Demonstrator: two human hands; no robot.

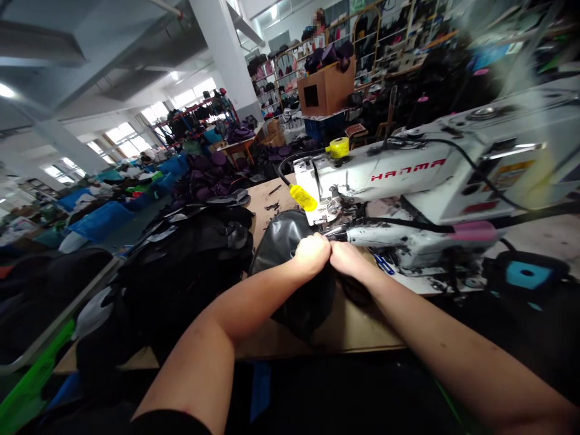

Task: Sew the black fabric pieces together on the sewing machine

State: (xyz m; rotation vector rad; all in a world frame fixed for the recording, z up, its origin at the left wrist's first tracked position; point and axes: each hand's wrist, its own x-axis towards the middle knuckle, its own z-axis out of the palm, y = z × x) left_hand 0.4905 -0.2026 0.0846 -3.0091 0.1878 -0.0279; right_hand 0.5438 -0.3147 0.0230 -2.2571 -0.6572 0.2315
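Note:
My left hand (312,254) and my right hand (347,260) sit side by side, both closed on a glossy black bag piece (276,248) that bulges across the wooden table top (357,332). The fabric gathers under my fists and hangs towards me below them. Just past my knuckles stands the needle area of a white HANMA industrial sewing machine (408,172). My right hand is nearest its lower arm (408,237). The needle itself is hidden among the machine parts.
A tall pile of black bag pieces (190,260) lies left of my arm, with purple pieces (208,178) beyond it. A yellow tape roll (339,147) sits on the machine. Farther off stand a cardboard box (326,87), shelves of bags and a person.

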